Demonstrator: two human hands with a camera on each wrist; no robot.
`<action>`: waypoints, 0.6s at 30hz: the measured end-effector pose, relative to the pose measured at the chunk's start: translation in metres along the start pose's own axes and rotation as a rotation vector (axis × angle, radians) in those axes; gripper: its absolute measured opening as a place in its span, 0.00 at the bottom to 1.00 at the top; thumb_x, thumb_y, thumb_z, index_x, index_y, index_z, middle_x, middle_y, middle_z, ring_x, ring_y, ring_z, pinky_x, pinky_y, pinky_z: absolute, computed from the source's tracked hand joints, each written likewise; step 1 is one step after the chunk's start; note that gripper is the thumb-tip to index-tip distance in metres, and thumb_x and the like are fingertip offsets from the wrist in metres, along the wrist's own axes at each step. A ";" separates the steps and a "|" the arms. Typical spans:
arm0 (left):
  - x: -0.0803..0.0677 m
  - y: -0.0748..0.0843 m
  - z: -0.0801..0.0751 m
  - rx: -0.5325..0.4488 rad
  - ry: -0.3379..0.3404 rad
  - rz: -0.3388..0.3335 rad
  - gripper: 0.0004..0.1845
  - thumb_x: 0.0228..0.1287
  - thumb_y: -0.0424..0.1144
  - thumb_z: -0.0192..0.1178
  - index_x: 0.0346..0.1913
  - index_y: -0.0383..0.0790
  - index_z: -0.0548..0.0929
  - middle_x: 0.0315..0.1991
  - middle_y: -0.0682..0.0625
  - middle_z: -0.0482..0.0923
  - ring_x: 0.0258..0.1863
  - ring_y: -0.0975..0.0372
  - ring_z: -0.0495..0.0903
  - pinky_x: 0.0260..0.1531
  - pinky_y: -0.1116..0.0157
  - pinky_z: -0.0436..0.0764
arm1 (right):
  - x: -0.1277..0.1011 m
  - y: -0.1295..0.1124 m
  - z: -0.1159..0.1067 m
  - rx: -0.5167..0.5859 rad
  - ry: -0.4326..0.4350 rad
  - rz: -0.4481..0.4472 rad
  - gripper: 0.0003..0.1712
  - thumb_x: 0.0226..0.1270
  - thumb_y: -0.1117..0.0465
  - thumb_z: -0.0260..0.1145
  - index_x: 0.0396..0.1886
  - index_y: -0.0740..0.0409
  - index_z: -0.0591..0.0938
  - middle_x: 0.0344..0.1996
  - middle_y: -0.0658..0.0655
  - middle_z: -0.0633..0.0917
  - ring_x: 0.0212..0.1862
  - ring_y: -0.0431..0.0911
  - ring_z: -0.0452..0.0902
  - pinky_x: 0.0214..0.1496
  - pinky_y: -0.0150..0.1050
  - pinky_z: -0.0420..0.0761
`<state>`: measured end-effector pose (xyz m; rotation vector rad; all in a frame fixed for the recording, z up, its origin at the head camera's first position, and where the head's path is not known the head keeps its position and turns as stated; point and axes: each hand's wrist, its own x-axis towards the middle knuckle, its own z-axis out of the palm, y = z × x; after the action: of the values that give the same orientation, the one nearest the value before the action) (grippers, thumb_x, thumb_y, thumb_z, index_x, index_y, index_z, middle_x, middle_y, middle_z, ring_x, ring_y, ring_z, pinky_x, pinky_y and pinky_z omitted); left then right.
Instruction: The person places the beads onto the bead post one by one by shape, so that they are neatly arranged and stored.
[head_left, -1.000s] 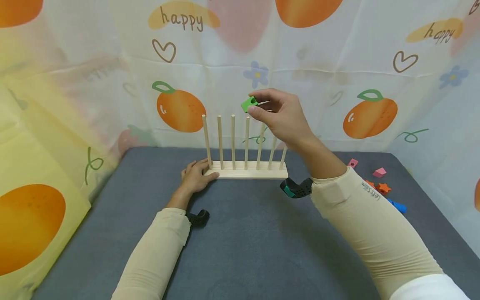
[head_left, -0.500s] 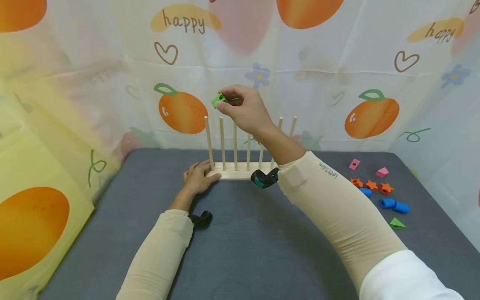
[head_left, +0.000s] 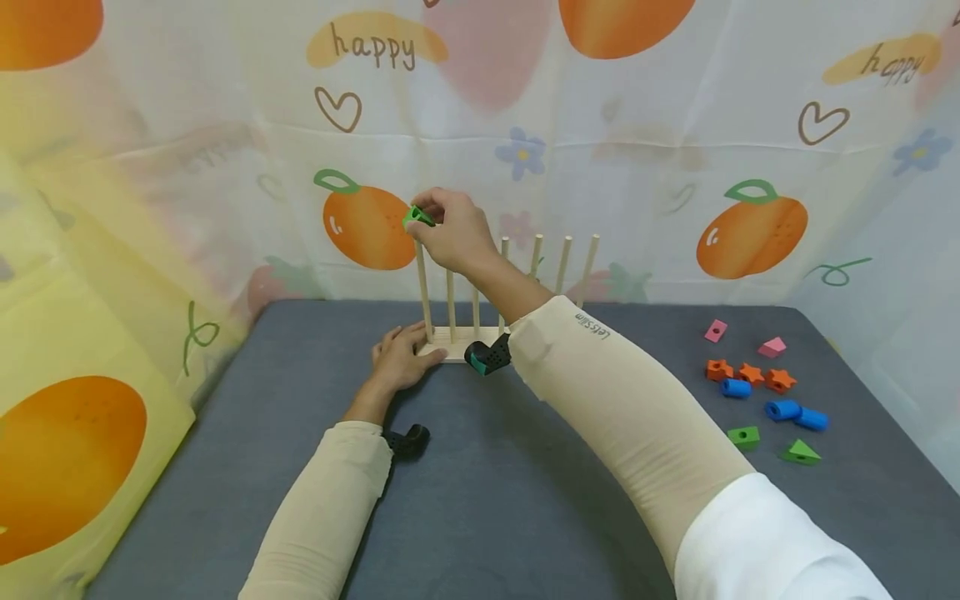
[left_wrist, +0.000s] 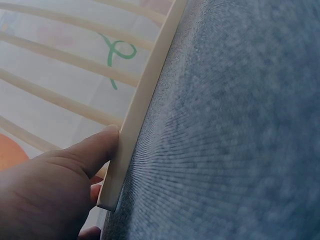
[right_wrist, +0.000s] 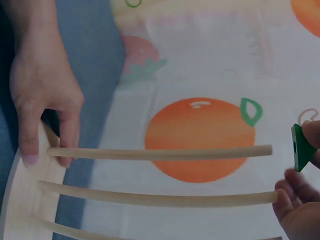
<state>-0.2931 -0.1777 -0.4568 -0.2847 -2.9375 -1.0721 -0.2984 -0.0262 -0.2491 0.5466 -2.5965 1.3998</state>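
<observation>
Two hands share the work: the right hand [head_left: 450, 229] pinches the green block [head_left: 416, 218] just above the leftmost peg [head_left: 424, 287]; its hole should meet the tip squarely while the left hand [head_left: 400, 360] presses flat on the rack base [head_left: 452, 344].

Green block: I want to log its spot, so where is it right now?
In the head view the green block is pinched in the right hand, just above the leftmost peg of the wooden rack.

— Green block [head_left: 417, 218]?
— Small, flat-sided, with a hole; pinched in right hand [head_left: 450, 233], just above the tip of the leftmost peg [head_left: 423, 283], tilted.
— And the peg rack [head_left: 457, 343]?
— Pale wood, flat base on grey mat, seven upright dowels in a row, all bare. Left end of the base pressed by left hand [head_left: 401, 360].
</observation>
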 end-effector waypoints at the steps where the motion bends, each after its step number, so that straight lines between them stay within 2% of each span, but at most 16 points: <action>1: 0.000 0.000 0.000 0.002 0.000 0.002 0.32 0.66 0.54 0.61 0.70 0.45 0.70 0.73 0.51 0.57 0.72 0.44 0.43 0.63 0.44 0.41 | 0.001 0.001 0.001 -0.021 -0.001 0.007 0.17 0.69 0.55 0.65 0.55 0.52 0.80 0.50 0.51 0.80 0.55 0.46 0.72 0.51 0.38 0.73; 4: 0.001 0.002 0.001 0.002 -0.001 0.001 0.33 0.66 0.54 0.61 0.70 0.45 0.69 0.73 0.51 0.57 0.71 0.44 0.44 0.63 0.44 0.41 | 0.001 0.004 0.004 -0.047 -0.009 0.037 0.17 0.68 0.54 0.65 0.56 0.50 0.80 0.54 0.53 0.77 0.60 0.49 0.70 0.53 0.41 0.73; 9: 0.000 0.003 0.001 -0.006 -0.003 -0.002 0.33 0.66 0.53 0.61 0.70 0.44 0.70 0.73 0.51 0.57 0.71 0.44 0.44 0.63 0.45 0.41 | 0.000 0.010 0.008 0.002 -0.018 0.074 0.17 0.69 0.54 0.65 0.56 0.51 0.80 0.49 0.51 0.79 0.50 0.45 0.75 0.46 0.39 0.76; 13: 0.000 0.002 0.000 -0.014 0.006 0.006 0.31 0.66 0.52 0.62 0.69 0.44 0.71 0.73 0.51 0.58 0.71 0.44 0.44 0.63 0.44 0.41 | -0.002 0.013 0.013 0.077 0.013 0.093 0.16 0.68 0.55 0.65 0.54 0.51 0.81 0.46 0.50 0.80 0.48 0.44 0.76 0.45 0.38 0.76; 18: 0.000 -0.002 0.001 -0.022 0.006 0.012 0.31 0.65 0.52 0.62 0.68 0.45 0.73 0.72 0.50 0.58 0.71 0.44 0.44 0.63 0.43 0.41 | -0.005 0.021 0.024 0.190 0.068 0.114 0.20 0.65 0.58 0.66 0.57 0.51 0.79 0.46 0.49 0.79 0.48 0.44 0.75 0.45 0.37 0.76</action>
<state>-0.2935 -0.1785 -0.4587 -0.2976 -2.9166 -1.1017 -0.3001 -0.0348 -0.2803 0.3707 -2.4926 1.6820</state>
